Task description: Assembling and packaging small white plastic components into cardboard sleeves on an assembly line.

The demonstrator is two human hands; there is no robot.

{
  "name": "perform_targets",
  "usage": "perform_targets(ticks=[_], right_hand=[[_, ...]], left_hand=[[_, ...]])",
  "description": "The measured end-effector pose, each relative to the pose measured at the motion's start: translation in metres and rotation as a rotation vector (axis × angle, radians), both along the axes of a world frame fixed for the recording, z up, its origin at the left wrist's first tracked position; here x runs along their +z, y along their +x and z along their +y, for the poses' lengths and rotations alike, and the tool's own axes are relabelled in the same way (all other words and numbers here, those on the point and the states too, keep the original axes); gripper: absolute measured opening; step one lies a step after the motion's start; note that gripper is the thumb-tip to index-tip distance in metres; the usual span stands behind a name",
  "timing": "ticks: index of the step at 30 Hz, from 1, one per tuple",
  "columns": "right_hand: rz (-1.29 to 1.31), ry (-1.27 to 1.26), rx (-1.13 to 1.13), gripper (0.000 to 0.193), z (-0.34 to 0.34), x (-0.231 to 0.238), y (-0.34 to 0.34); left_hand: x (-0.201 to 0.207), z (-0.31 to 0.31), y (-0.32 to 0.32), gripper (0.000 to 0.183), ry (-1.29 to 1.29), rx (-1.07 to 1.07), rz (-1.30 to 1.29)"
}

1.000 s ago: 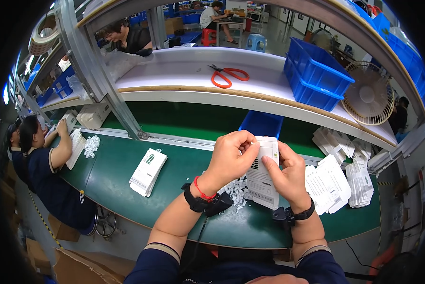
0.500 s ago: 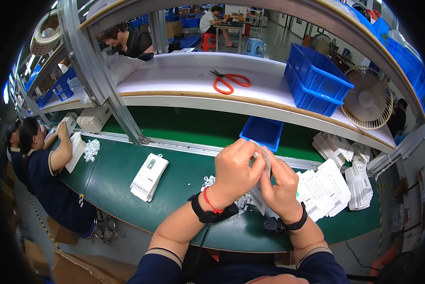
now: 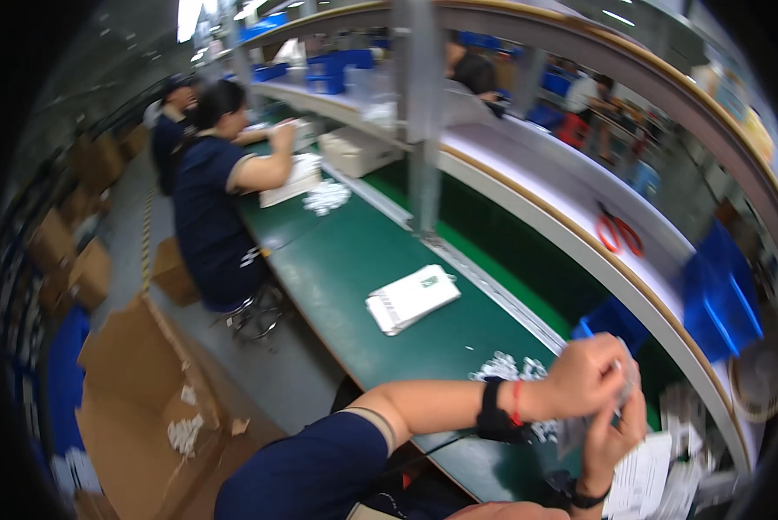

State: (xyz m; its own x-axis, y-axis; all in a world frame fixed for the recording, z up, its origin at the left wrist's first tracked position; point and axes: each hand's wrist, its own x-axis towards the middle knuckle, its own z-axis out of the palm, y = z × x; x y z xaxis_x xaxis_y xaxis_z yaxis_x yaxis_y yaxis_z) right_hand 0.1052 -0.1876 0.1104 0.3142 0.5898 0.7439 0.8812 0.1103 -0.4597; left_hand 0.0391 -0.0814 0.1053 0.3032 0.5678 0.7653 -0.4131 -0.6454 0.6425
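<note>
Both my hands are raised together over the right part of the green table. My left hand (image 3: 586, 377) is closed, pinching the upper end of a flat whitish card (image 3: 571, 436). My right hand (image 3: 616, 433) grips the same card from the other side, fingertips close to the left ones. Motion blur and the fingers hide the detail where they meet. Small white plastic loops (image 3: 500, 367) lie in a loose heap beneath my left wrist. A neat stack of white printed cards (image 3: 413, 299) rests farther left. More white cards (image 3: 640, 477) spread beside my right wrist.
A shelf (image 3: 528, 195) runs above the table's far side, carrying red-handled scissors (image 3: 619, 232) and a blue bin (image 3: 722, 290). Another blue bin (image 3: 614, 322) sits below. An opened carton (image 3: 138, 390) stands at left. Co-workers (image 3: 224, 191) sit along the table.
The view has swung left, bringing the carton and co-workers further in; my hands now appear lower right. Both still hold the card.
</note>
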Motion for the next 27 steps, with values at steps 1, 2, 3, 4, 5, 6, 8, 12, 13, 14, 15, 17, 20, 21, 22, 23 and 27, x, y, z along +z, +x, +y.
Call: perform_targets(ticks=[1, 2, 3, 4, 5, 6, 8, 12, 13, 14, 15, 17, 20, 21, 22, 23, 27], right_hand=[[-0.016, 0.0, -0.003, 0.03, -0.003, 0.0, 0.003], [0.054, -0.043, 0.015, 0.03, -0.007, 0.0, 0.003], [0.078, -0.035, -0.006, 0.029, -0.004, 0.0, -0.002], [0.082, -0.007, 0.014, 0.029, -0.001, -0.007, -0.003], [0.068, 0.024, -0.002, 0.03, -0.001, -0.008, 0.0], [0.067, 0.029, 0.034, 0.03, 0.001, 0.003, -0.004], [0.086, -0.205, 0.128, 0.031, -0.005, 0.028, -0.016], [-0.094, 0.012, 0.022, 0.024, -0.006, 0.022, -0.021], [-0.097, 0.015, 0.023, 0.024, -0.006, 0.023, -0.018], [-0.153, 0.072, 0.04, 0.023, -0.004, 0.024, -0.017], [-0.21, 0.129, 0.055, 0.022, -0.002, 0.026, -0.017], [-0.23, 0.106, 0.054, 0.023, -0.003, 0.027, -0.017], [-0.13, 0.056, 0.089, 0.025, -0.005, 0.019, -0.011], [-0.157, 0.063, 0.08, 0.024, -0.005, 0.021, -0.012], [-0.184, 0.071, 0.072, 0.023, -0.005, 0.024, -0.012], [-0.209, 0.078, 0.064, 0.022, -0.006, 0.026, -0.014], [-0.311, 0.101, 0.025, 0.02, -0.008, 0.032, -0.019]], left_hand=[[-0.001, -0.002, 0.001, 0.004, 0.035, 0.01, -0.01], [0.001, -0.003, -0.002, 0.005, 0.055, -0.006, -0.025], [-0.002, -0.002, -0.006, 0.005, 0.032, -0.015, 0.003], [-0.004, -0.003, -0.01, 0.004, -0.023, -0.019, 0.002], [-0.004, -0.005, -0.005, 0.004, -0.076, -0.058, -0.02], [-0.007, -0.005, -0.003, 0.004, -0.124, -0.068, 0.004], [-0.01, -0.006, -0.001, 0.007, -0.268, -0.18, 0.016], [-0.01, -0.013, 0.003, 0.006, -0.187, -0.166, -0.069], [-0.009, -0.014, 0.002, 0.006, -0.183, -0.165, -0.072], [-0.007, -0.014, 0.001, 0.007, -0.123, -0.133, -0.055], [-0.006, -0.013, -0.001, 0.007, -0.063, -0.102, -0.039], [-0.005, -0.011, -0.001, 0.007, -0.031, -0.068, -0.049], [-0.004, -0.011, -0.004, 0.007, -0.028, 0.008, -0.039], [-0.003, -0.012, -0.004, 0.007, -0.026, 0.009, -0.041], [-0.004, -0.014, -0.003, 0.007, -0.038, -0.017, -0.057], [-0.004, -0.016, -0.003, 0.007, -0.05, -0.041, -0.072], [-0.004, -0.017, -0.004, 0.006, -0.002, -0.079, -0.094]])
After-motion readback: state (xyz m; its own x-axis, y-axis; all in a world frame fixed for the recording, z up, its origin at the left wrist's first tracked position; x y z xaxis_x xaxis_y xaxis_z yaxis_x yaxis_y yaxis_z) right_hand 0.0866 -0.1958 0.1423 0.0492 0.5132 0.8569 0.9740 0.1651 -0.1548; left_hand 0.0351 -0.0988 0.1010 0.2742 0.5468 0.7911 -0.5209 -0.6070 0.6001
